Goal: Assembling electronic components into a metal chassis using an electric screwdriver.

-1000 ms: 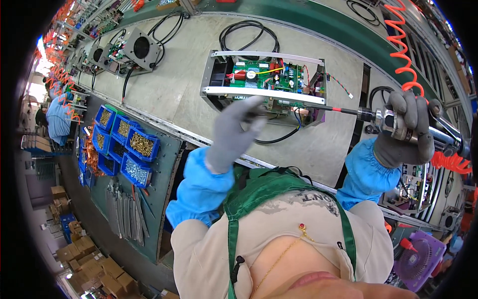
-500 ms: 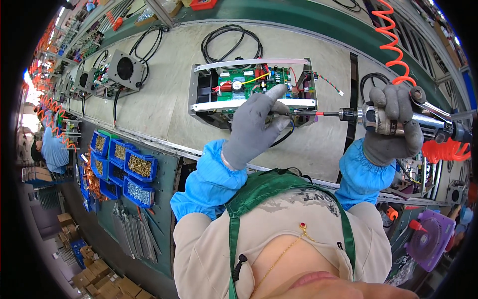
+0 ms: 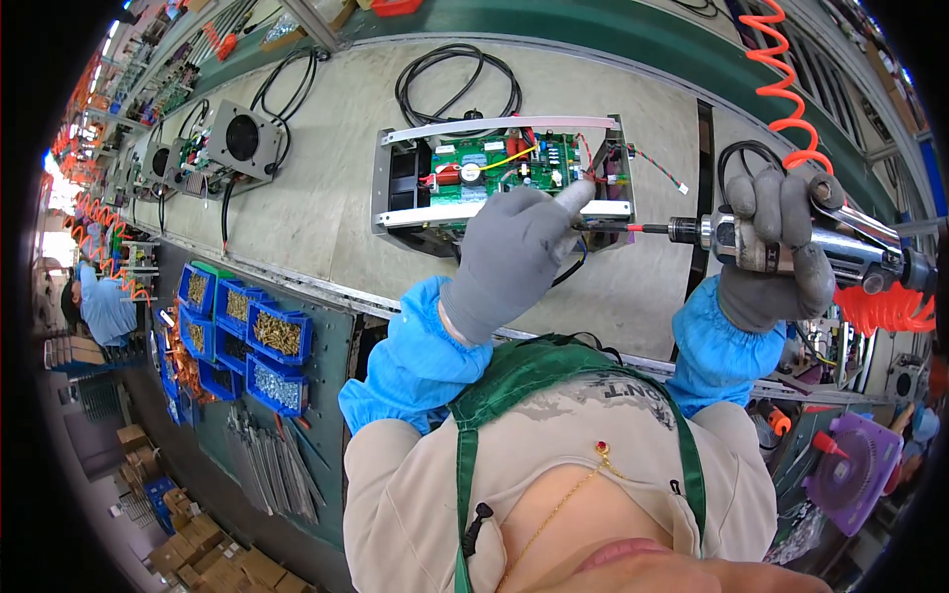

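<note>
In front of me lies a metal-framed electronic unit [image 3: 504, 215] with two pale rails and a green circuit board [image 3: 484, 163]. My gloved right hand [image 3: 776, 247] grips a silver air screwdriver [image 3: 840, 255], held level with its long bit [image 3: 647, 228] pointing left at the unit's near side. Gloved in grey too, my left hand [image 3: 509, 257] rests against the near rail's right part, thumb and fingers closed beside the bit's tip. Whatever is pinched there is hidden by the fingers. A loose red, green and black wire lead [image 3: 657, 170] sticks out at the unit's right end.
A coiled orange air hose [image 3: 776, 79] hangs at the right. Black cable [image 3: 460, 84] is looped behind the unit. Similar units with fans [image 3: 240, 138] stand to the left. Blue bins of screws [image 3: 277, 331] sit at lower left beside metal strips [image 3: 262, 460]. A person [image 3: 104, 301] is at far left.
My left hand has shifted slightly right, its fingers more curled and its index finger now at the rail's right part. The screwdriver has barely moved. The unit has turned very slightly.
</note>
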Demonstrator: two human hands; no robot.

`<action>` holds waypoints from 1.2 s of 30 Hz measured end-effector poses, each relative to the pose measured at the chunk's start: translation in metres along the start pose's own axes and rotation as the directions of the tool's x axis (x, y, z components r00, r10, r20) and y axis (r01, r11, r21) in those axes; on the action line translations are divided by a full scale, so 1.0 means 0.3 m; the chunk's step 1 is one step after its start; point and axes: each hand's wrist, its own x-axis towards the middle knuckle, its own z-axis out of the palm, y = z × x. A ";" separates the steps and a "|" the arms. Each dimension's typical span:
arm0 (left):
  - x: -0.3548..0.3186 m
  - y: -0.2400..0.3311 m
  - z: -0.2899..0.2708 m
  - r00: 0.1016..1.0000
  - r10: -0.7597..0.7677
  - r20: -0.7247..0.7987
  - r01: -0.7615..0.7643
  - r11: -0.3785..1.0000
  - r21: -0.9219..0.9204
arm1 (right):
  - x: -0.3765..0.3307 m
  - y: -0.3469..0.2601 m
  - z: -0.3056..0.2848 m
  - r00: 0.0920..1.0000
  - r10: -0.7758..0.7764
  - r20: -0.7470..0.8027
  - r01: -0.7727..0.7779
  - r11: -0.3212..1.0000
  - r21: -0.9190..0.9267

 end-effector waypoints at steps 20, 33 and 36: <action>0.286 -0.237 -0.099 0.810 -0.249 0.531 0.457 0.835 -0.306 | 0.009 -0.095 -0.086 0.962 -0.175 -0.210 0.176 0.984 -0.013; 0.376 -0.228 0.077 0.920 -0.073 0.385 0.115 0.989 -0.088 | 0.155 -0.019 -0.082 0.963 -0.266 -0.051 0.241 0.925 -0.293; 0.377 -0.233 0.074 0.921 -0.078 0.382 0.127 0.986 -0.106 | 0.177 0.022 -0.073 0.970 -0.244 -0.005 0.233 0.931 -0.280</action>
